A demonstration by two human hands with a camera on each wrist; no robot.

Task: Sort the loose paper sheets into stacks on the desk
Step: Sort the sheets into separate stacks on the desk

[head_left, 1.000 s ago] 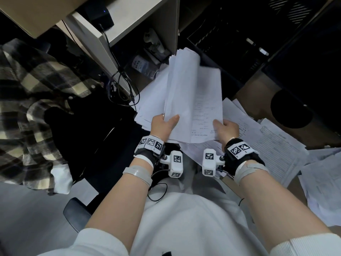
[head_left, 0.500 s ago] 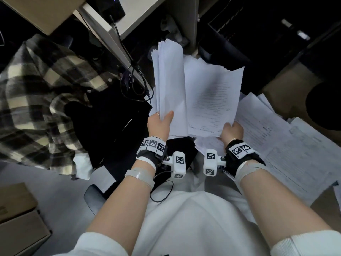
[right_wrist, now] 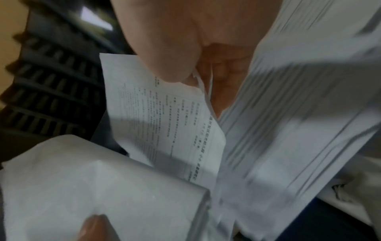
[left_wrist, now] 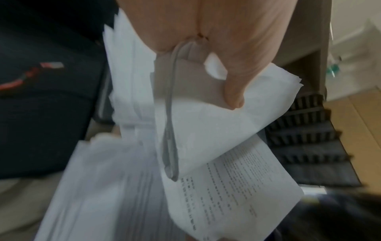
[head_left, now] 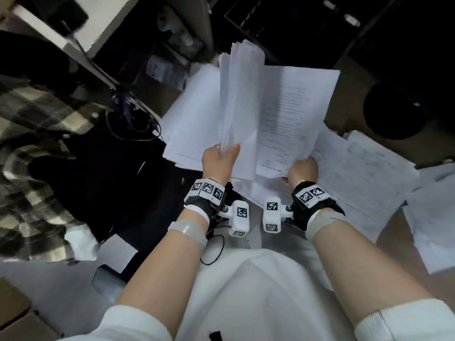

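White paper bundle (head_left: 240, 99) held upright over lap, left hand (head_left: 219, 161) pinching its bottom edge; right hand (head_left: 302, 168) grips printed sheet (head_left: 295, 112) bottom corner. Light, floppy, slippery; grip near edges. More sheets (head_left: 364, 173) on counter (head_left: 394, 232).

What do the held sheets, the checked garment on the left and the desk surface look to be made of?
Bundle of sheets: thin matte white paper, bending under the left hand.
Printed sheet: the same paper, pinched by the right hand.
Checked garment: soft woven cloth, probably flannel.
Desk: brown, likely wood laminate.
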